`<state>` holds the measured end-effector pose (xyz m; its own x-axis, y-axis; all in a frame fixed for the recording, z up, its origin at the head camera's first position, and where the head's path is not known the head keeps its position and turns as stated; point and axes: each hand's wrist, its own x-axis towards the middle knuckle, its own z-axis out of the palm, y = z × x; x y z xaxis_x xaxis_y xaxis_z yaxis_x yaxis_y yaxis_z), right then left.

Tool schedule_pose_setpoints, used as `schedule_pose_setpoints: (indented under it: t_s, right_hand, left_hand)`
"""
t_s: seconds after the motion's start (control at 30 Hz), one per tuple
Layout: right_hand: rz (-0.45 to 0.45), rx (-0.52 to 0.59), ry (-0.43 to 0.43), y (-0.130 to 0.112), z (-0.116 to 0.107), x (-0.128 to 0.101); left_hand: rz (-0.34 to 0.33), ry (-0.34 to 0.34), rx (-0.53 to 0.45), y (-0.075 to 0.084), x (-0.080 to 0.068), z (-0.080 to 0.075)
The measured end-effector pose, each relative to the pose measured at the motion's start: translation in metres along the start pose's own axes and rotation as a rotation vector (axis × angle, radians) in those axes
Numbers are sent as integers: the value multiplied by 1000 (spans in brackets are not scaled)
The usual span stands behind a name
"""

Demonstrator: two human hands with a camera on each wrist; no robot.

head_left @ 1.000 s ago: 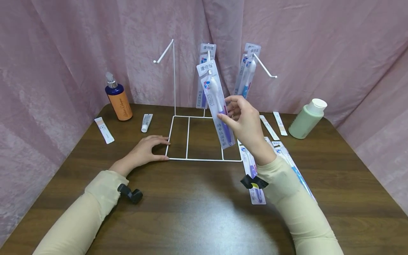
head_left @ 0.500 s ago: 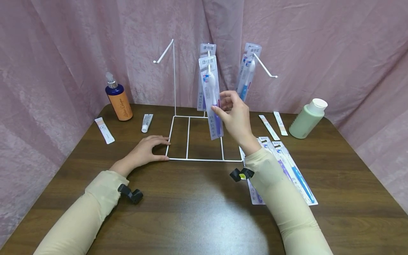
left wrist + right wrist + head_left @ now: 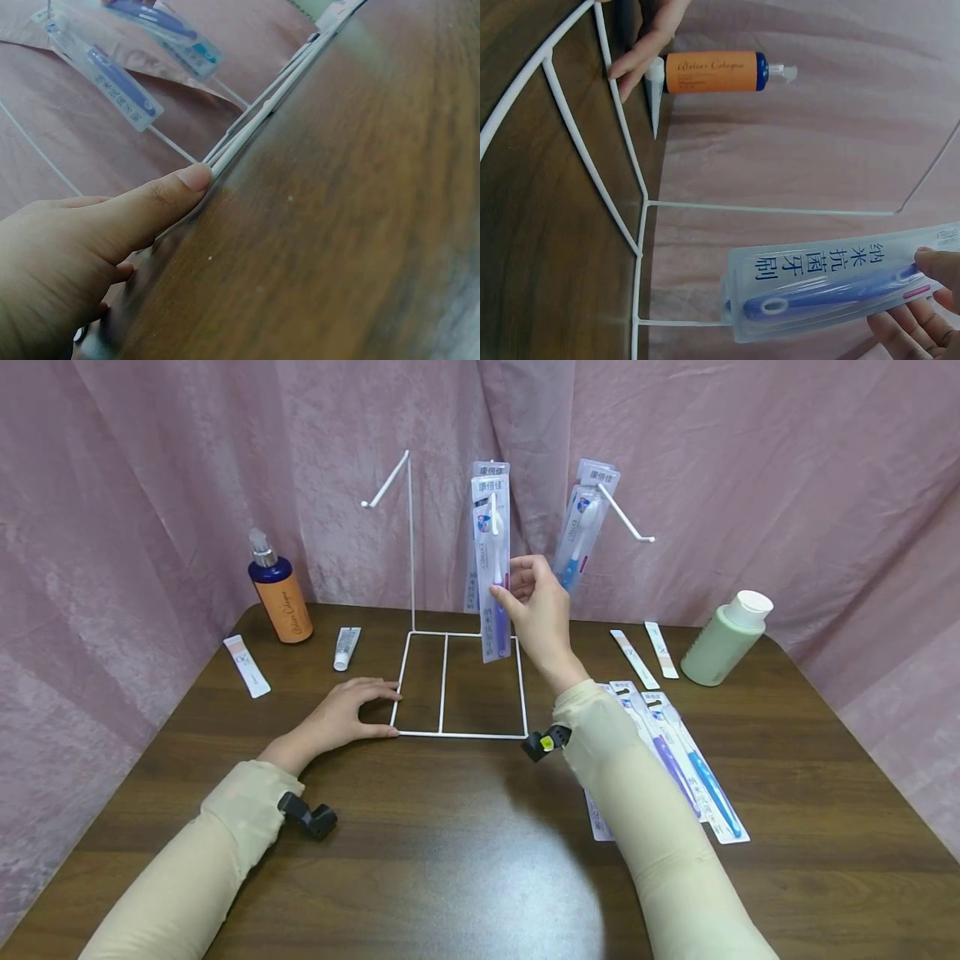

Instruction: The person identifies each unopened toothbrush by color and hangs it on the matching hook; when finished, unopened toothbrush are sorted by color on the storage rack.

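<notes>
My right hand [image 3: 531,602] pinches a packaged purple toothbrush [image 3: 492,568] near its lower half, holding it upright against the middle hook of the white wire rack [image 3: 409,535]. The same pack [image 3: 832,289] fills the right wrist view, fingertips [image 3: 934,262] on its end. Another pack hangs behind it, and more packs [image 3: 585,522] hang on the right hook. My left hand [image 3: 347,710] lies flat on the table, its fingers against the rack's base frame [image 3: 457,735]; its thumb [image 3: 161,199] touches the wire.
An orange pump bottle [image 3: 279,593], a small tube [image 3: 346,648] and a sachet [image 3: 245,666] lie at the left. At the right are a green bottle [image 3: 723,639], two sachets [image 3: 647,656] and several toothbrush packs [image 3: 675,760] flat on the table. Pink curtain all round.
My right hand has carried the toothbrush pack up and back to the left, from tilted in front of the rack to upright at the middle hook. The left hand has stayed put.
</notes>
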<state>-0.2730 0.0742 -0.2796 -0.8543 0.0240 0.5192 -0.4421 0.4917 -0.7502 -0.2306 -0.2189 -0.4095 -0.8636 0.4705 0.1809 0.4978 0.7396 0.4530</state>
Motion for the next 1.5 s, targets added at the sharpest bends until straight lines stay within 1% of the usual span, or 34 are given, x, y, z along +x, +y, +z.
schedule_pose_setpoints:
  t_s: [0.1,0.4,0.63,0.8,1.0,1.27,1.5]
  right_hand:
    - [18,8,5,2,4,5]
    - [60,-15,18,8,14,20]
    - [52,-21,37,14,20,30]
    - [47,-37,23,15,22,33]
    - [40,-50,-5,16,23,34]
    - [60,-90,-88,16,11,31]
    - [2,-135,-153,15,-10,26]
  left_hand:
    - [-3,-2,-2,-1,0,1]
    - [-7,-2,9,-1,1,1]
    - [-9,-7,14,0,1,1]
    - [1,-6,8,1,1,0]
    - [-7,-5,2,0,0,0]
    - [-11,-7,4,-2,0,0]
    - [-10,1,11,-2,1,-2]
